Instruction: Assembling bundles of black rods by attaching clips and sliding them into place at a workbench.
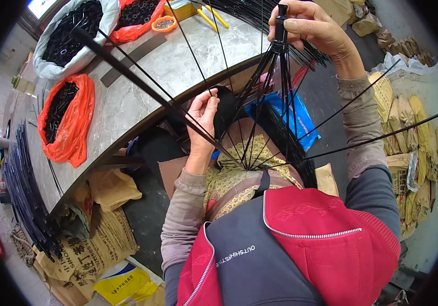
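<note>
A black umbrella frame (280, 48) stands upright over my lap, its thin ribs and stretchers spreading from a point near my waist. My right hand (318, 28) is raised at the upper right, its fingers closed round the black hub (281, 25) where several stretchers gather. To the left, my left hand (202, 113) pinches one thin rib (192, 54) between thumb and fingertips. A black rod (132, 76) of the frame juts toward the upper left and looks thick. Around my waist lies a yellow patterned apron (234, 176), where the ribs meet.
On the grey table (188, 56) stand a white bag (109, 30) and a red bag (84, 122) of small black parts. Yellow-handled pliers (214, 19) lie there too. Bundled black rods (28, 188) hang at the left; brown paper packages (400, 122) are stacked at the right.
</note>
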The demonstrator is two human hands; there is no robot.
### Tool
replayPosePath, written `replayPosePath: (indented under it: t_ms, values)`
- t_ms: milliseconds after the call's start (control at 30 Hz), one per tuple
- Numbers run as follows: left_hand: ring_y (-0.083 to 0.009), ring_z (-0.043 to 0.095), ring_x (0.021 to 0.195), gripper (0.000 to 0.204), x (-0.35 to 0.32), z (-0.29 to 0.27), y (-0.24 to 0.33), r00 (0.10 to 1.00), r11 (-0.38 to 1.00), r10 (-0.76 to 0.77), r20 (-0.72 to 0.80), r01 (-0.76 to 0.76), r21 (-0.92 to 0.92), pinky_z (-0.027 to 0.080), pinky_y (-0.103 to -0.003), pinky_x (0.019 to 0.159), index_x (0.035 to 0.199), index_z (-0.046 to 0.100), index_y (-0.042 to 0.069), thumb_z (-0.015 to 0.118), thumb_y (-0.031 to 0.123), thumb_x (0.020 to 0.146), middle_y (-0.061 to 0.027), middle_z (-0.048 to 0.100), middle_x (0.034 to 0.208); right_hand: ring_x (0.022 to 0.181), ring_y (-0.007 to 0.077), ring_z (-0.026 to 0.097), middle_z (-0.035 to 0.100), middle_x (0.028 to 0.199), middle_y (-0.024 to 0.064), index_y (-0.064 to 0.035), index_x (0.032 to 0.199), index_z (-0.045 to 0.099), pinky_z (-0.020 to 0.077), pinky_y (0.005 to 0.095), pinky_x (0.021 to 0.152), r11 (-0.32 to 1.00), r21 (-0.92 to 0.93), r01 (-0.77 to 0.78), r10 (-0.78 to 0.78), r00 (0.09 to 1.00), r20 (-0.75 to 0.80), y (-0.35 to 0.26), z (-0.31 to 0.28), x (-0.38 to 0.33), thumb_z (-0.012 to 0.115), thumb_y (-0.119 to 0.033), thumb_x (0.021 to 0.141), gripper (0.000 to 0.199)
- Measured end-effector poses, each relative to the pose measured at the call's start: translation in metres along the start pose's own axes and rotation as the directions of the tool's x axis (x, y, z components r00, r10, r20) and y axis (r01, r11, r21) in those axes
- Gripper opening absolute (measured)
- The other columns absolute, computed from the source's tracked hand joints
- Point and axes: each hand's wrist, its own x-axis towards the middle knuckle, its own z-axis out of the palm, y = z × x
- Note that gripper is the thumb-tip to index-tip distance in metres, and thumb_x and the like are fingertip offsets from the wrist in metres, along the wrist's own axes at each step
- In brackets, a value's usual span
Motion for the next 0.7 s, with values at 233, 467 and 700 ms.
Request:
replayPosePath:
  t_ms: [233,467,700]
  values:
    - [-0.0199,0.064,0.127,0.053,0.0,0.004,-0.008,0.996,0.994,-0.091,0.005,0.091,0.066,0.051,-0.033,0.1,0.154,0.055,0.007,0.06,0.037,0.111,-0.0111,0.065,0.142,0.068,0.0082,0.062,0.071,0.089,0.005,0.002,0.11,0.07,0.0511,0.0222,0.059,0.999,-0.01,-0.031,0.032,0.999,0.009,0.002,-0.005,-0.004,0.072,-0.008,0.096,0.017]
    - [-0.028,0.057,0.138,0.074,-0.004,0.029,-0.017,0.971,0.979,-0.193,0.141,0.2,-0.032,0.045,-0.04,0.109,0.168,0.031,0.015,0.049,0.057,0.111,-0.0195,0.057,0.153,0.069,0.0081,0.061,0.07,0.089,0.0038,0.0019,0.107,0.069,0.0509,0.0231,0.061,0.999,0.034,0.009,-0.009,1.0,-0.016,0.002,-0.008,-0.015,0.072,-0.006,0.096,0.014]
    - [-0.019,0.062,0.127,0.088,-0.016,0.067,-0.034,0.829,0.921,-0.291,0.478,0.379,-0.096,0.046,-0.031,0.106,0.161,0.04,0.002,0.04,0.072,0.106,-0.0128,0.066,0.138,0.066,0.0073,0.062,0.07,0.085,0.0031,0.0004,0.102,0.07,0.0496,0.0221,0.059,0.983,-0.179,0.042,-0.096,0.949,-0.3,-0.014,-0.018,-0.036,0.074,-0.007,0.095,0.011]
